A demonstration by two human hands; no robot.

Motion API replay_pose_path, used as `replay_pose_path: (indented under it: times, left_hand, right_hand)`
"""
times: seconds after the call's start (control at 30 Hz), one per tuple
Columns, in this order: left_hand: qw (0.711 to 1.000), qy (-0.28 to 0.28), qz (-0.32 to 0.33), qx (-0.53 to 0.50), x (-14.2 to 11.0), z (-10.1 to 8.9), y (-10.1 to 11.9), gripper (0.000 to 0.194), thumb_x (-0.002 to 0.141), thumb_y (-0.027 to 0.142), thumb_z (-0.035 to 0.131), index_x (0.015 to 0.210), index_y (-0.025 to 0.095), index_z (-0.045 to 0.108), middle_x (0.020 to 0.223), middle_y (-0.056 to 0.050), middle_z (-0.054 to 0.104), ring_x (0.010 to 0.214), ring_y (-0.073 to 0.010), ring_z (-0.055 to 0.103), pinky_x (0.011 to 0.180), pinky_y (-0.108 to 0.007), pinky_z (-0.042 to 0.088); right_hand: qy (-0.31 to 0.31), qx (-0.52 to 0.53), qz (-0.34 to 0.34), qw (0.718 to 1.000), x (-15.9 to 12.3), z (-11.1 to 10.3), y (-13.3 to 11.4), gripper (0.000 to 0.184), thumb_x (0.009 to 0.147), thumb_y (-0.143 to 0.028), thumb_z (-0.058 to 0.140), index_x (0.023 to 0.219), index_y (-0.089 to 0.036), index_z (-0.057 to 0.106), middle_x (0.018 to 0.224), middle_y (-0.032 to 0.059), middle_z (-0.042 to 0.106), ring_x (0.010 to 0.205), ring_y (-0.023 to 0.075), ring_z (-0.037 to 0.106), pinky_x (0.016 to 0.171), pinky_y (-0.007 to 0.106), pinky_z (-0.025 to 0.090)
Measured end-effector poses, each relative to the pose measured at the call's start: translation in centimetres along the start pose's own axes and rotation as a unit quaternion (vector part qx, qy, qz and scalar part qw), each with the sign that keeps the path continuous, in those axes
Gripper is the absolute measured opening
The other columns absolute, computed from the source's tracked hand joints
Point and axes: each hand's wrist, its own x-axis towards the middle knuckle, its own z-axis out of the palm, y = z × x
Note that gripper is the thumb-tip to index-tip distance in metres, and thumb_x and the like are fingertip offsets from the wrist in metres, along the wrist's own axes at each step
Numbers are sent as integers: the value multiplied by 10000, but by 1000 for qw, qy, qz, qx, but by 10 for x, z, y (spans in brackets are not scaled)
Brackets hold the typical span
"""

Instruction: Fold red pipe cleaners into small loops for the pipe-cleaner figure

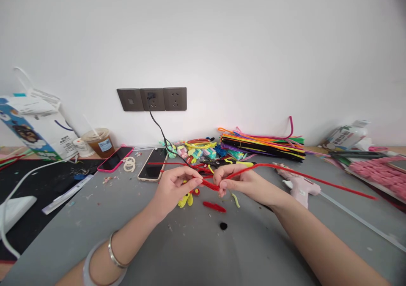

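Both hands meet above the grey table, pinching one red pipe cleaner (210, 185) that is folded into a short bundle between them. My left hand (178, 189) grips the bundle's left end between thumb and fingertips. At the other end, my right hand (236, 180) is closed on it, and a long loose length runs out past the right wrist. Below the hands lie a finished-looking red loop (214, 207), a yellow fuzzy piece (185, 200), a pale green bit (235, 200) and a black pompom (223, 226).
Behind the hands are black-and-yellow pliers (244, 163) and a pile of coloured pipe cleaners (263, 144). A pink glue gun (303, 189) lies right. Two phones, one white-edged (152, 165) and one pink-cased (116, 159), and an iced drink cup (100, 143) are left.
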Motion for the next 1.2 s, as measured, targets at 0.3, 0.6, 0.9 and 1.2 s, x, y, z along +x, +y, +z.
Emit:
replay_pose_path:
  times: [0.3, 0.6, 0.9, 1.2]
  left_hand:
    - [997, -61, -52, -23, -3, 2, 5, 222, 777, 391, 771, 775, 172, 741, 741, -48, 715, 665, -139, 646, 602, -233, 531]
    - [996, -53, -73, -17, -1, -1, 1, 207, 803, 374, 740, 834, 170, 729, 758, -53, 734, 709, -161, 692, 633, -239, 527]
    - [974, -39, 20, 224, -1, 0, -8, 212, 811, 265, 727, 1018, 244, 770, 901, -56, 761, 820, -199, 668, 772, -302, 517]
    - [991, -51, -48, 113, -2, 3, 0, 225, 885, 396, 626, 823, 185, 675, 689, -19, 634, 639, -139, 562, 561, -227, 416]
  right_hand:
    - [-109, 18, 15, 994, -3, 2, -3, 313, 889, -461, 688, 812, -169, 608, 737, 2, 577, 683, 136, 577, 685, 266, 494]
    - [-38, 14, 0, 999, -1, -6, 3, 290, 873, -434, 718, 810, -162, 638, 760, 6, 592, 660, 127, 578, 649, 251, 473]
    - [126, 28, -83, 988, 9, -3, 10, 268, 795, -398, 803, 789, -189, 636, 737, 2, 637, 682, 150, 614, 667, 275, 496]
    - [124, -61, -126, 982, 15, 21, 22, 223, 821, -354, 776, 740, -198, 637, 787, 33, 674, 755, 183, 615, 693, 314, 501]
